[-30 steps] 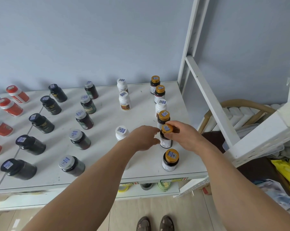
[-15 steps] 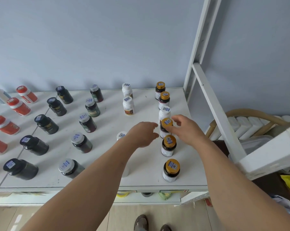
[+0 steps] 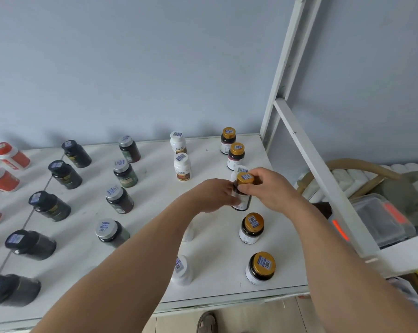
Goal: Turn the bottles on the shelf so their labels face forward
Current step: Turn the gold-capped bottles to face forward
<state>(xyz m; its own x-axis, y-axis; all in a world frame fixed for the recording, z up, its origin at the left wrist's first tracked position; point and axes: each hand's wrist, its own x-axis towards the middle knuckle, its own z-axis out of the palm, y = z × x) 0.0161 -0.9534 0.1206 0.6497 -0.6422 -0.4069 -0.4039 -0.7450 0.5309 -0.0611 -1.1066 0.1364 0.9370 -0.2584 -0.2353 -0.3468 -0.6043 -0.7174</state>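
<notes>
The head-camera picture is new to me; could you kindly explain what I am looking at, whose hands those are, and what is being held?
There is no machine here: a person wears one wide-angle camera on the head, looking forward and down, so the two bare arms reaching in from below are that person's own. In front stands a white shelf against a blue wall, with bottles set out in rows: red ones at the far left, then black-capped, silver-capped, white, and gold-capped ones at the right. Most caps carry a small barcode sticker. Both hands hold one gold-capped bottle in the right-hand row: the left hand grips its body and the right hand pinches its cap, seemingly to turn it. Two more gold-capped bottles stand nearer the front edge.
</notes>
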